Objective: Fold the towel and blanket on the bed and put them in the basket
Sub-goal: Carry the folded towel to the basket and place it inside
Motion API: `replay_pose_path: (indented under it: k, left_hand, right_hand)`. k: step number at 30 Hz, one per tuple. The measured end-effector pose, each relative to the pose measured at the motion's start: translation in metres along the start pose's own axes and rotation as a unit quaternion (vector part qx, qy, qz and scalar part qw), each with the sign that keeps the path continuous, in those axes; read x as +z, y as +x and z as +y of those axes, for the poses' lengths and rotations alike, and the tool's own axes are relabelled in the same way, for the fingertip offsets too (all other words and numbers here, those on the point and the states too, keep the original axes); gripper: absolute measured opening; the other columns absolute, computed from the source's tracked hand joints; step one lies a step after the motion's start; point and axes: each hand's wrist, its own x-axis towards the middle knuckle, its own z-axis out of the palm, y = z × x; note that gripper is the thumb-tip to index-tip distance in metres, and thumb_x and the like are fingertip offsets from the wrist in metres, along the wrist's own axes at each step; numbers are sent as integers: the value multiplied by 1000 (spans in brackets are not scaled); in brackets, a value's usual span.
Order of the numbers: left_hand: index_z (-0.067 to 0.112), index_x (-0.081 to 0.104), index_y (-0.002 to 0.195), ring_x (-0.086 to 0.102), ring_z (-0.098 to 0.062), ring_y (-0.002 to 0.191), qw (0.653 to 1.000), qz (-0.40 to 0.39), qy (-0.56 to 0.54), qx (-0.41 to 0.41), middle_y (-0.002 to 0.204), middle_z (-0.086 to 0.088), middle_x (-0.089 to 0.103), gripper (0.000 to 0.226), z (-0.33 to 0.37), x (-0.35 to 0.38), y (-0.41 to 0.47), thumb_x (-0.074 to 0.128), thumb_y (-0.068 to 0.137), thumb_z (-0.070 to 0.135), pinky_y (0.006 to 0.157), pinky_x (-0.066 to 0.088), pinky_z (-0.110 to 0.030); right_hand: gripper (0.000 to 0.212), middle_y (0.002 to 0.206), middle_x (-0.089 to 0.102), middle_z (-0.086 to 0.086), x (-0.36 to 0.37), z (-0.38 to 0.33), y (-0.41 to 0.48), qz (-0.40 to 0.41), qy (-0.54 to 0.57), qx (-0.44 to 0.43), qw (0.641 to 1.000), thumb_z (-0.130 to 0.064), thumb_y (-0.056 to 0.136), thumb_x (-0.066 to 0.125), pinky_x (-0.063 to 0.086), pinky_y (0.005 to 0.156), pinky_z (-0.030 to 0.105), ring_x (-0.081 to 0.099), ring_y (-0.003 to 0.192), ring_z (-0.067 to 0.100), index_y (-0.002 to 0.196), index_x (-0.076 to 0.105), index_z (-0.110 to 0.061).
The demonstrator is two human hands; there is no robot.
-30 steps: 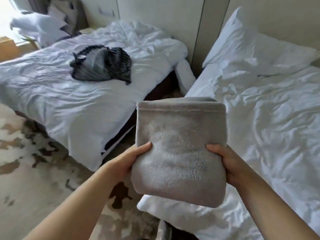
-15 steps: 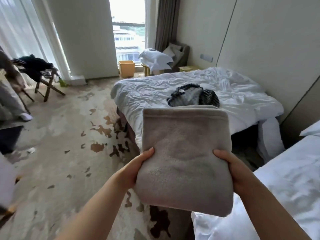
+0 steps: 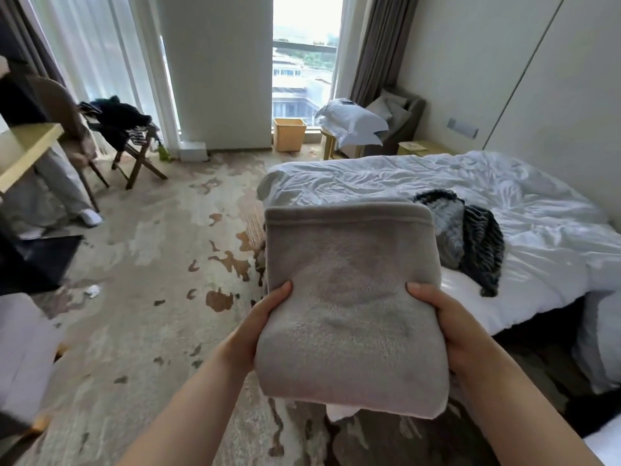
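room: patterned beige carpet point(image 3: 141, 297) with brown blotches; tall windows behind sheer curtains on the far wall.
bed point(image 3: 504, 210): right of centre, white rumpled duvet, unmade.
grey towel point(image 3: 349, 304): folded into a thick, roughly rectangular pad, held up in mid-air in front of the person, over the carpet and just short of the bed's near corner. Plush fleece-like pile, flat taupe-grey, with faint brushed patches on the face. A stitched hem line runs across near the top; the top edge is a rounded fold. The bottom right corner sags a little, and layered edges show there.
dark blanket point(image 3: 470, 237): striped black-and-grey, crumpled in a heap on the bed, unfolded; its left part is hidden behind the towel.
folding chair point(image 3: 134, 153): far left by the window, dark clothes piled on it.
pillow point(image 3: 353, 124): white, stacked on a stool near the window; an armchair sits just behind it.
basket point(image 3: 289, 134): yellow, open-topped, on the floor against the window, well apart from the towel.
left hand point(image 3: 258, 327): clamped on the towel's left edge, thumb lying on the front face, fingers hidden behind.
right hand point(image 3: 447, 324): clamped on the towel's right edge, thumb on the front face, fingers behind and out of sight.
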Motion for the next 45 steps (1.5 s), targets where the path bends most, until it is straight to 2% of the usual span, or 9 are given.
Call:
replay_pose_path:
  k: [3, 7, 11, 15, 19, 24, 30, 40, 45]
  left_hand:
    - [13, 78, 93, 72, -25, 89, 1000, 13, 0, 23, 96, -10, 75, 37, 28, -15, 35, 78, 68, 40, 70, 57, -32]
    - [12, 74, 105, 68, -30, 101, 999, 28, 8, 24, 110, -14, 71, 43, 73, -33, 99, 78, 72, 39, 79, 55, -37]
    - [11, 74, 106, 70, -30, 96, 996, 76, 3, 36, 107, -15, 71, 41, 125, -57, 169, 77, 72, 33, 75, 56, -37]
    - [10, 77, 98, 72, -30, 89, 990, 131, -16, 54, 100, -16, 73, 35, 184, -81, 219, 75, 72, 32, 70, 57, -37]
    - [7, 78, 94, 72, -31, 84, 977, 199, -39, 63, 97, -17, 73, 31, 240, -114, 260, 70, 77, 32, 66, 58, -36]
    - [4, 76, 95, 72, -31, 81, 965, 235, -86, 71, 95, -17, 73, 33, 296, -171, 320, 63, 82, 31, 65, 58, -37]
    - [6, 78, 91, 73, -31, 81, 962, 243, -94, 79, 94, -17, 74, 30, 387, -263, 420, 64, 79, 29, 63, 58, -37]
    - [6, 77, 93, 72, -32, 82, 980, 179, -83, 5, 94, -17, 73, 32, 568, -382, 612, 64, 78, 31, 66, 58, -39]
    - [3, 76, 95, 72, -34, 81, 979, 189, -66, -36, 96, -20, 72, 34, 646, -428, 728, 66, 77, 30, 66, 58, -41]
  right_hand:
    - [53, 94, 74, 18, 2, -14, 53, -1, 20, -4, 1000, -28, 64, 72, 58, 58, 39, 73, 79, 31, 111, 61, -6]
    - [43, 98, 73, 20, -5, -39, 145, -22, 42, 2, 999, -28, 64, 77, 58, 63, 41, 72, 84, 33, 100, 73, -5]
    - [55, 105, 71, 22, -2, -67, 256, -37, 36, 20, 998, -33, 57, 83, 57, 69, 44, 70, 91, 37, 104, 72, -7]
    - [46, 108, 70, 22, 19, -99, 360, -93, 25, 72, 993, -35, 63, 80, 57, 72, 43, 69, 96, 36, 99, 76, -6]
    - [72, 111, 69, 22, 51, -131, 453, -130, -9, 111, 985, -39, 45, 92, 57, 72, 41, 69, 98, 36, 106, 72, -5]
    - [72, 117, 67, 20, 90, -150, 570, -157, -25, 134, 978, -40, 55, 87, 56, 79, 41, 67, 105, 35, 116, 67, -7]
    - [74, 117, 67, 21, 148, -173, 717, -146, -25, 142, 979, -40, 54, 89, 55, 80, 41, 67, 103, 34, 117, 67, -7]
    - [42, 113, 69, 21, 221, -255, 928, -75, 37, 126, 989, -36, 74, 72, 57, 79, 42, 69, 99, 34, 105, 74, -8]
    - [42, 113, 68, 23, 228, -297, 1057, -45, 48, 112, 992, -34, 75, 71, 57, 78, 43, 68, 99, 36, 106, 73, -6]
